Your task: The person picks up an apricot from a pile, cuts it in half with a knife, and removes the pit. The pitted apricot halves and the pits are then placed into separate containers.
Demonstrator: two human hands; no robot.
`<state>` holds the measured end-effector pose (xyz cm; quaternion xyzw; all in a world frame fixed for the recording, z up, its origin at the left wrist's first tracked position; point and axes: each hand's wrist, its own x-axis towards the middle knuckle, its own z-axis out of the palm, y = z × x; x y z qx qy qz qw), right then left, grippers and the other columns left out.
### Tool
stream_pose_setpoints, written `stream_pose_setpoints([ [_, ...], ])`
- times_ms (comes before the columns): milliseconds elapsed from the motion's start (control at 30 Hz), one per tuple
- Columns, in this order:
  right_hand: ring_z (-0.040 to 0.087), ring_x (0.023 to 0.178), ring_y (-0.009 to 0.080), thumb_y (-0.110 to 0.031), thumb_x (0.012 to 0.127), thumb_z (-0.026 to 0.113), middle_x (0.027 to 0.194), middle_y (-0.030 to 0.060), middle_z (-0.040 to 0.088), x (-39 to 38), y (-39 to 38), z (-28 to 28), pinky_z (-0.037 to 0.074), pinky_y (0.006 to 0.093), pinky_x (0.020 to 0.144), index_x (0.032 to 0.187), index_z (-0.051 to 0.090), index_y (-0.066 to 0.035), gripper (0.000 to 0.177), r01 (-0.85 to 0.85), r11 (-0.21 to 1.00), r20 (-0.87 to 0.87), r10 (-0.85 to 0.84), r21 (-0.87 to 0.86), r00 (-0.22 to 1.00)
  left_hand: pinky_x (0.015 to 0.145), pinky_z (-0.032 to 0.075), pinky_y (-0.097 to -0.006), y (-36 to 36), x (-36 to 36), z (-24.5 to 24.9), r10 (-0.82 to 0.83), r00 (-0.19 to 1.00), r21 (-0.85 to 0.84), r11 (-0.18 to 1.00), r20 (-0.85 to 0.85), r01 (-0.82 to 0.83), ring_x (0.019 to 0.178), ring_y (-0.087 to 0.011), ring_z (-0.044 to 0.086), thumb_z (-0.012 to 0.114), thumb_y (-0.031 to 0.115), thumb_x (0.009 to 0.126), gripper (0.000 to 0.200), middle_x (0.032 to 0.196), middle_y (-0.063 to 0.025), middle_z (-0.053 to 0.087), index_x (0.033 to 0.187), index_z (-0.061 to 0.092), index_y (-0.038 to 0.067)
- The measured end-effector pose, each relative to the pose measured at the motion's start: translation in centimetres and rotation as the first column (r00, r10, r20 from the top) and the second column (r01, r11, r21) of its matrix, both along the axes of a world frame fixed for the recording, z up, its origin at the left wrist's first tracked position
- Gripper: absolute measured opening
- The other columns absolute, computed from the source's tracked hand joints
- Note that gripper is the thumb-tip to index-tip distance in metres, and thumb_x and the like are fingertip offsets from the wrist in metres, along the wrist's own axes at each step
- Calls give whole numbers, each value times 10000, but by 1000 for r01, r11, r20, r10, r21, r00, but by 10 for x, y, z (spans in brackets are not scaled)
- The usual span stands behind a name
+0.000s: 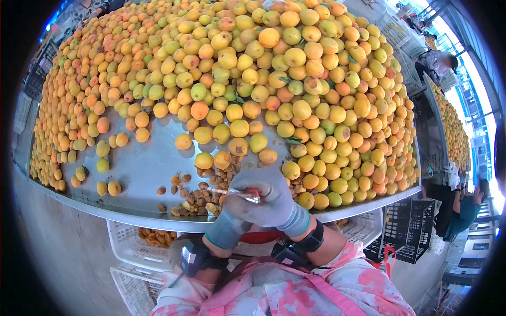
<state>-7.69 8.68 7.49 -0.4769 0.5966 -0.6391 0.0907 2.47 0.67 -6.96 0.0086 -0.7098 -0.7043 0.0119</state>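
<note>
My two gloved hands meet over the front edge of a metal table. My right hand (274,192), in a grey glove, is closed on a small knife (219,190) with a thin metal blade and a bit of red showing; it points left. My left hand (237,208), also gloved, is pressed against the right, its fingers curled; whatever it holds is hidden. Just beyond and left of them lies a pile of brown apricot pits (197,200). Whole apricots (239,129) sit close to the hands, ahead and to the right.
A large heap of apricots (295,58) covers much of the metal table (150,158). Below its edge stand a white crate (124,242) with halved apricots (158,237) and black crates (406,231). People (464,210) are at the right, near another fruit-covered table (450,126).
</note>
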Motion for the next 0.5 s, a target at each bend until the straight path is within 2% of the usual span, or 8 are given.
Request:
stream_pose_setpoints([
  [200, 602, 612, 247, -172, 715, 744, 765, 97, 623, 15, -10, 15, 469, 295, 602, 866, 614, -28, 246, -4, 982, -145, 32, 188, 989, 834, 493, -332, -10, -27, 40, -26, 998, -151, 988, -63, 16, 958, -231, 598, 736, 74, 723, 513, 1029, -110, 592, 1190, 524, 63],
  [267, 582, 562, 205, -122, 705, 754, 694, 73, 604, 14, -11, 9, 450, 278, 548, 824, 614, -31, 205, 112, 993, -14, -112, 47, 994, 833, 493, -331, -16, -35, 55, -46, 996, -204, 979, -83, 28, 956, -234, 598, 733, 69, 725, 516, 1033, -110, 592, 1196, 521, 61],
  [300, 553, 532, 175, -69, 762, 693, 617, 47, 545, 9, -6, 13, 442, 274, 515, 815, 577, -42, 131, 167, 986, 80, -167, 9, 983, 833, 493, -331, -7, -64, 69, -58, 994, -227, 973, -92, 35, 955, -235, 597, 731, 66, 725, 518, 1034, -110, 592, 1198, 520, 61],
  [333, 553, 532, 175, -69, 762, 693, 617, 47, 545, 7, -1, 14, 442, 274, 515, 815, 577, -42, 131, 170, 985, 80, -170, 11, 982, 833, 493, -330, -8, -43, 70, -69, 993, -251, 967, -101, 42, 954, -237, 597, 729, 63, 726, 519, 1036, -110, 591, 1201, 519, 60],
  [367, 536, 515, 166, -90, 797, 655, 600, 39, 518, 4, 3, 15, 439, 272, 502, 821, 566, -44, 103, 266, 963, 197, -255, -34, 947, 832, 493, -330, -20, -24, 71, -79, 991, -275, 960, -110, 46, 953, -238, 597, 727, 61, 727, 521, 1038, -110, 591, 1204, 518, 59],
  [400, 519, 499, 157, -110, 832, 617, 582, 31, 491, 2, 7, 16, 436, 271, 489, 827, 556, -47, 89, 363, 929, 315, -325, -67, 892, 832, 493, -330, -20, -25, 79, -88, 989, -300, 953, -119, 49, 952, -240, 597, 725, 58, 727, 522, 1039, -110, 591, 1206, 517, 59],
  [433, 502, 482, 148, -131, 868, 580, 565, 23, 464, 0, 11, 17, 432, 269, 475, 833, 545, -50, 95, 458, 884, 430, -381, -88, 819, 810, 491, -341, -15, -28, 93, -1, 994, -190, 982, -109, -20, 932, -232, 594, 673, -31, 736, 489, 1053, -114, 592, 1193, 519, 44],
  [500, 468, 449, 129, -172, 938, 504, 530, 7, 410, -2, 18, 19, 426, 266, 449, 845, 524, -55, 151, 635, 768, 642, -443, -90, 627, 821, 479, -344, -16, -29, 113, -4, 997, -172, 985, -71, -8, 936, -235, 585, 626, 4, 792, 410, 1053, -120, 589, 1187, 523, 42],
])
